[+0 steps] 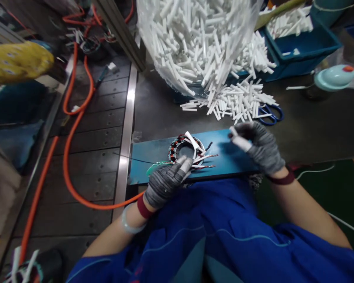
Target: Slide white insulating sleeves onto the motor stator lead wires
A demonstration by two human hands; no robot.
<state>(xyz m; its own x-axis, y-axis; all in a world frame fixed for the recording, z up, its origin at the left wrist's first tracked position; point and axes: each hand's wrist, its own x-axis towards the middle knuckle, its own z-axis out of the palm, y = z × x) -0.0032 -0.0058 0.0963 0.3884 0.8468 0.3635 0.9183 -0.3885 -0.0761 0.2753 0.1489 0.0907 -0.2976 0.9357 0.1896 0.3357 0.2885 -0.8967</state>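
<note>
A ring-shaped motor stator (173,147) with copper windings lies on a blue board (224,147) in front of me. White sleeves cover several of its wire leads, and bare copper ends point right. My left hand (166,179), in a grey glove with white-wrapped fingertips, grips the stator's lower edge by the leads. A green round piece (155,167) shows partly behind that hand. Apart from the stator, my gloved right hand (258,147) hovers over the board's right end. Its fingers are curled together; whether the white at their tips is a sleeve or finger wrapping is unclear.
Beyond the board, a clear plastic bag (194,43) overflows with white sleeves, and loose sleeves (238,100) lie before it. Blue-handled scissors (270,114), a teal bin (309,51) and a light-blue-topped bottle (334,78) stand right. An orange hose (66,157) crosses the left conveyor. A co-worker's yellow sleeve (19,62) reaches in.
</note>
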